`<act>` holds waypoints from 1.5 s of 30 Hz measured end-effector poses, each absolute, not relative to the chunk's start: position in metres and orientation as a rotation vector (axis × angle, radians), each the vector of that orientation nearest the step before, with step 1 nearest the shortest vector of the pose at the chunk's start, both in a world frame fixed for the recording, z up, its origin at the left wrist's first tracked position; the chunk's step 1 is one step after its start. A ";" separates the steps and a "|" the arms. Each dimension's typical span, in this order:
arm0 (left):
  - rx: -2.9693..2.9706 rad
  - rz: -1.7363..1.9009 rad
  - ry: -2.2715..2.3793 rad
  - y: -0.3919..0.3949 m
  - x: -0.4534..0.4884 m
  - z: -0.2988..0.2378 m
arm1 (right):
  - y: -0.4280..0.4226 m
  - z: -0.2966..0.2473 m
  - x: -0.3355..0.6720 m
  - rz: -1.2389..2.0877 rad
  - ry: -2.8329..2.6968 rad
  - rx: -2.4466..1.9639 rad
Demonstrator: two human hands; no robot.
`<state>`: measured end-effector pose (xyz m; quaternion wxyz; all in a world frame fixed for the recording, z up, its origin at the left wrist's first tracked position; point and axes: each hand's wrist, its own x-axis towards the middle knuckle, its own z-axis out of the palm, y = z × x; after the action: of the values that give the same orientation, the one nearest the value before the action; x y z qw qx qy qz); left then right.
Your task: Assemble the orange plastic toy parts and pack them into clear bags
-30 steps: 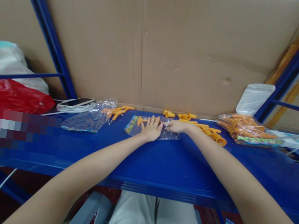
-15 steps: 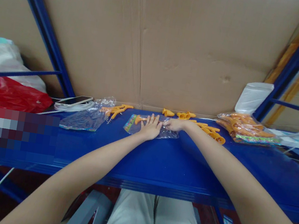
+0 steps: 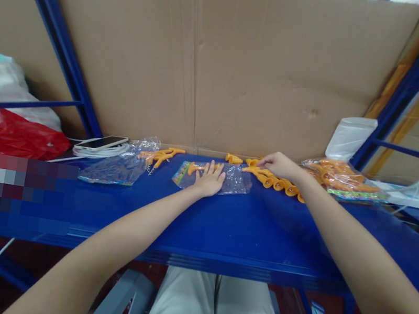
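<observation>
My left hand [image 3: 209, 179] lies flat with spread fingers on a clear plastic bag [image 3: 235, 182] that has a colourful printed strip at its left end. Inside the bag, an orange plastic piece [image 3: 193, 168] shows partly beside my fingers. My right hand [image 3: 279, 164] is over the orange parts to the right of the bag, its fingers drawn together and pointing down. Whatever its fingertips hold, if anything, is hidden. Below it lie an orange branch-shaped piece [image 3: 254, 170] and several orange cone-shaped cups [image 3: 279, 184].
At left, orange branched pieces with metal spirals [image 3: 162, 156] lie by another clear bag [image 3: 114, 168]. A phone with a white cable [image 3: 105, 144] and a red bag [image 3: 14, 134] sit farther left. At right stands a filled bag of orange parts [image 3: 336, 176]. Cardboard [image 3: 255, 69] closes the back.
My right hand has left the clear bag and moved right, over the orange parts. My left hand has stayed flat on the bag.
</observation>
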<state>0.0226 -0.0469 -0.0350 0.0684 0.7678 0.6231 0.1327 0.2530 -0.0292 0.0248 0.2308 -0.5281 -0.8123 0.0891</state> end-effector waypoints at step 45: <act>2.406 0.387 1.832 -0.055 0.017 -0.030 | -0.072 0.029 0.268 0.145 -2.223 -1.521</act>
<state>0.0168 -0.0553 -0.0296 0.0462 0.7884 0.6002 0.1266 0.2684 -0.0722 0.0289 0.2204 -0.5499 -0.8039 0.0525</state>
